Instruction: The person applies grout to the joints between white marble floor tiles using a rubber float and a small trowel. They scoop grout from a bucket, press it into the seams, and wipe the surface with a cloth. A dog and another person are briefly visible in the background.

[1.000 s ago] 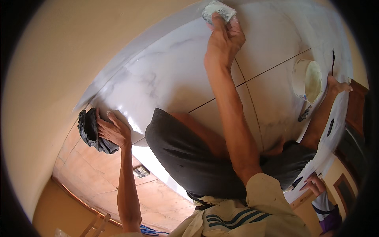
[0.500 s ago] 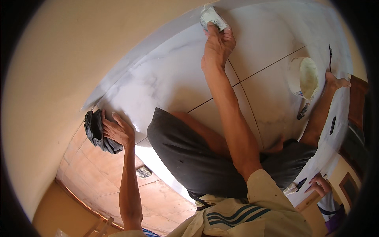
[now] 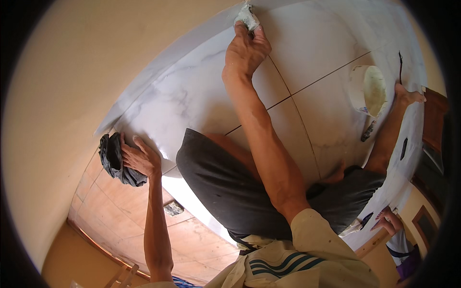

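On my feed: marbled tiles (image 3: 309, 41), upper centre, glossy, smooth | wall (image 3: 86, 72), upper left, matt | dark bundle (image 3: 114, 161), left, wrinkled, cloth or plastic I can't tell | tub (image 3: 357, 91), right, looks plastic | white-smeared piece (image 3: 248, 18), top, rough, pasty

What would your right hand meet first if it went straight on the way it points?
Probably the grey skirting strip along the beige wall; the white-smeared piece in the right hand seems to be right at it, though depth is unclear.
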